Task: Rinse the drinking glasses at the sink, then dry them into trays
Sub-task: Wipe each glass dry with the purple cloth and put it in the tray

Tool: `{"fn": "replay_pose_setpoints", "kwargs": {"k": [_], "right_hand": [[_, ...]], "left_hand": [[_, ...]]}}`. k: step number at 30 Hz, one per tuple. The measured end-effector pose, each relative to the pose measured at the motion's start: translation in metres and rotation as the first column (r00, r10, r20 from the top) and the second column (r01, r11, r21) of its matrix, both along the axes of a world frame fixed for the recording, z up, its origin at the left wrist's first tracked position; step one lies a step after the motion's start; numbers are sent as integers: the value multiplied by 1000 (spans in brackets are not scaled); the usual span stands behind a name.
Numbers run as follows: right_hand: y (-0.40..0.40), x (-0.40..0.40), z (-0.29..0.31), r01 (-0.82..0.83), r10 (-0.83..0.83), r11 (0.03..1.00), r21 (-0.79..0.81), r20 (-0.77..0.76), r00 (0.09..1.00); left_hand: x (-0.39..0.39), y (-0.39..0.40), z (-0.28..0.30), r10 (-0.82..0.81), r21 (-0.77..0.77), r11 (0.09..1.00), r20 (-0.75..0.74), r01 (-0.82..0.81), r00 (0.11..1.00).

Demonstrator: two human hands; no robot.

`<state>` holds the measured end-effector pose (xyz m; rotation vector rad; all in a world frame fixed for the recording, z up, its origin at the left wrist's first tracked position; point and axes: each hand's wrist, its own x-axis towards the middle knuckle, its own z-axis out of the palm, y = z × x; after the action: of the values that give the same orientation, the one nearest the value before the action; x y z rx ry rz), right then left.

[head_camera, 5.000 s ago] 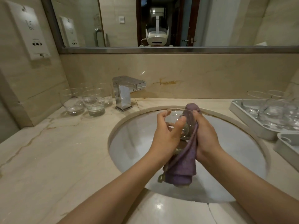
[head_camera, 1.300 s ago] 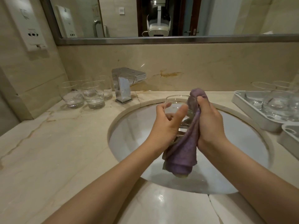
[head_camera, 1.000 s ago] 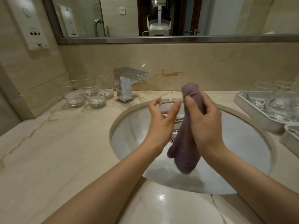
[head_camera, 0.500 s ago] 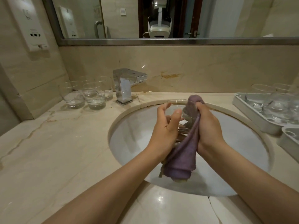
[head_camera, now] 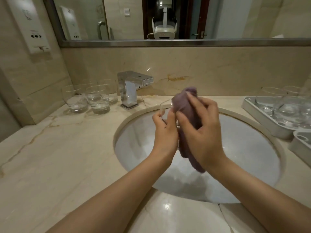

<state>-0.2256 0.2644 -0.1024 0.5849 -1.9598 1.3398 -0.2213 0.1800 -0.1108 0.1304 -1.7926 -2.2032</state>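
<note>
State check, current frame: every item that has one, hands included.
left hand: holds the glass by its side
right hand: grips the purple cloth
glass: held over the sink, mostly hidden by the cloth
purple cloth: bunched, pressed to the glass
faucet: no water running
counter glasses: upright, left of faucet
tray: holds glasses
sink: no standing water visible

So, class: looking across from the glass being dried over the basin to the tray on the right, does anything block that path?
Nothing visible does. The left hand holds the glass; only basin and bare counter lie before the tray, though glasses already fill parts of it.
</note>
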Motion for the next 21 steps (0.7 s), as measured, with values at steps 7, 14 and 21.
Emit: {"fn": "replay_pose_setpoints", "kwargs": {"k": [7,14,21], "right_hand": [[2,-9,-6,-82,85,981,-174,6,996],[12,-17,9,31,548,657,-753,506,666],[11,-14,7,55,484,707,-705,539,689]], "left_hand": [[2,5,0,9,-32,999,15,-9,1000],[4,6,-1,-106,-90,990,-1,105,994],[4,2,-1,-24,-244,970,-24,18,999]]}}
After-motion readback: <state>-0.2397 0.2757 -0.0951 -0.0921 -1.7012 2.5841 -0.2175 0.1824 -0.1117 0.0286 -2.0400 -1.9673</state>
